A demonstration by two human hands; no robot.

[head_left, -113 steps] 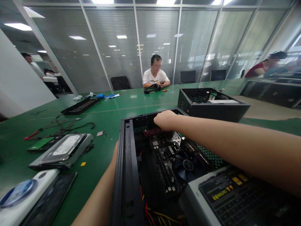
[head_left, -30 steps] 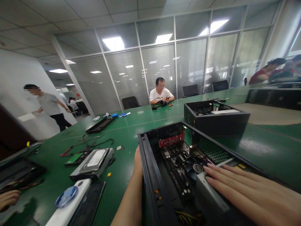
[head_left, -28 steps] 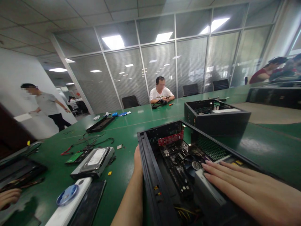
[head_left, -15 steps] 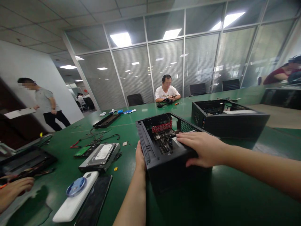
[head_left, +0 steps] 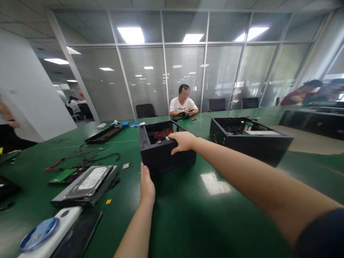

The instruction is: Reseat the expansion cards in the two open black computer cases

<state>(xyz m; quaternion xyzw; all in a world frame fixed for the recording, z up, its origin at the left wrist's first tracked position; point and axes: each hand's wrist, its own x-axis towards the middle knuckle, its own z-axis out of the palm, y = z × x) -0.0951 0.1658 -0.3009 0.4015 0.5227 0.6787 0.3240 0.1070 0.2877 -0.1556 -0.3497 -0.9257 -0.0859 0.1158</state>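
Note:
A black computer case (head_left: 166, 159) lies open-topped on the green table, a red circuit board (head_left: 163, 133) visible inside it. My right hand (head_left: 185, 141) is on its near top edge, fingers reaching over the rim and thumb against the near wall. My left hand (head_left: 147, 184) is upright at the near left corner of the case, its fingers stretched out; whether the fingertips touch the wall I cannot tell. A hard drive (head_left: 92, 179) in a metal bracket rests to the left of that hand. Near it lie a small yellow piece (head_left: 108, 201) and a small silver part (head_left: 126, 165).
Another open black case (head_left: 249, 143) stands on the right. At left are a green circuit board (head_left: 64, 175), loose cables (head_left: 91, 156), a white power bank-like block (head_left: 68, 218) and a dark flat panel (head_left: 80, 233). A long black tray (head_left: 104, 134) lies behind. A person (head_left: 183, 102) sits opposite.
The case has slid away from me across the table, my right arm stretching out with it. My left hand has dropped back from the side wall to the near corner. The view has shifted.

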